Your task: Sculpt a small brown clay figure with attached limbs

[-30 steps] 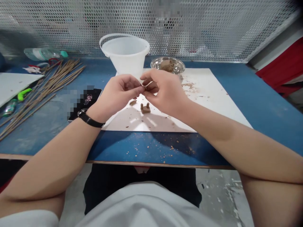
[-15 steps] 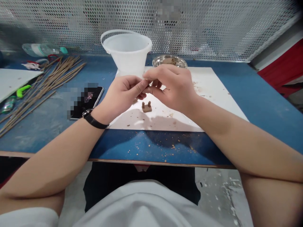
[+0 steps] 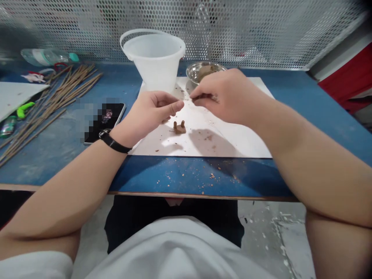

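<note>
A small brown clay piece (image 3: 179, 127) with two upright pegs stands on the white board (image 3: 232, 135). My left hand (image 3: 149, 112) hovers just above and left of it, fingers curled with thumb and forefinger pinched; what they hold is too small to see. My right hand (image 3: 223, 97) is over the board behind the clay piece, near the metal bowl (image 3: 203, 71) of brown clay. Its fingers are pinched on a small bit of clay (image 3: 203, 97).
A white plastic bucket (image 3: 154, 58) stands at the board's back edge. A phone (image 3: 101, 122) lies left of the board. A bundle of thin sticks (image 3: 49, 102), a bottle (image 3: 46, 57) and a green item (image 3: 24, 109) lie far left. Clay crumbs dot the blue table (image 3: 314, 112).
My hands, pinched together above the clay piece before, have separated. The right hand moved right and back toward the metal bowl; the left stayed above the piece.
</note>
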Demonstrator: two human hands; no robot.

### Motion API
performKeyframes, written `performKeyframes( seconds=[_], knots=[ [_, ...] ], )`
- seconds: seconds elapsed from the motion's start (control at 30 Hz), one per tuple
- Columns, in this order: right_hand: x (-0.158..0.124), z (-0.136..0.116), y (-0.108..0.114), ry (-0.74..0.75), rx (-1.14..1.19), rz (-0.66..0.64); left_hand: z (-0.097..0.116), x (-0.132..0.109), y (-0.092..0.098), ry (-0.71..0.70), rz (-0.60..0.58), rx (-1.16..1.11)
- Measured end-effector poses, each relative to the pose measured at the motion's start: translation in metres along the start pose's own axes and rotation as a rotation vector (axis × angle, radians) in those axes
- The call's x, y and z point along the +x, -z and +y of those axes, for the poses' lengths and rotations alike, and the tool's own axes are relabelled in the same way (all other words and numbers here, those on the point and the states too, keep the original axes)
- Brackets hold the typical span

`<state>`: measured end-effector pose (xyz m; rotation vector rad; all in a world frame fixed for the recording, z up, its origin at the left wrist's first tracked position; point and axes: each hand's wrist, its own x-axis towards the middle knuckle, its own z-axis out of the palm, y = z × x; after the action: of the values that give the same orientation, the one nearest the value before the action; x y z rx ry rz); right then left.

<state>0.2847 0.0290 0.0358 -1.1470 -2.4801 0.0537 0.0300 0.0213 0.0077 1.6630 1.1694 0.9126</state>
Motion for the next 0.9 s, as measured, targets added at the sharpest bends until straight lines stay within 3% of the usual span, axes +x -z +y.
performKeyframes(
  seconds=[0.17,0.27,0.37,0.53,0.7,0.8,0.9],
  knots=[
    [-0.079,0.047,-0.001,-0.136,-0.081,-0.167,0.005,-0.001,-0.002,0.055,-0.019,-0.023],
    [-0.13,0.055,-0.004,-0.172,-0.049,-0.131,0.005,0.001,-0.002,0.126,-0.021,-0.13],
    [-0.157,0.048,0.0,-0.249,-0.003,-0.077,0.003,0.004,-0.002,0.15,0.012,-0.168],
    [-0.153,0.036,0.004,-0.312,-0.052,-0.097,0.002,0.005,-0.001,0.138,0.006,-0.209],
    [-0.124,0.044,-0.018,-0.526,-0.239,-0.083,0.001,0.01,-0.001,0.188,0.017,-0.243],
    [-0.105,0.053,-0.037,-0.477,-0.247,0.041,-0.004,0.014,0.0,0.2,0.029,-0.229],
    [-0.089,0.063,-0.046,-0.377,-0.222,0.062,-0.008,0.017,0.001,0.189,0.025,-0.212]
  ],
)
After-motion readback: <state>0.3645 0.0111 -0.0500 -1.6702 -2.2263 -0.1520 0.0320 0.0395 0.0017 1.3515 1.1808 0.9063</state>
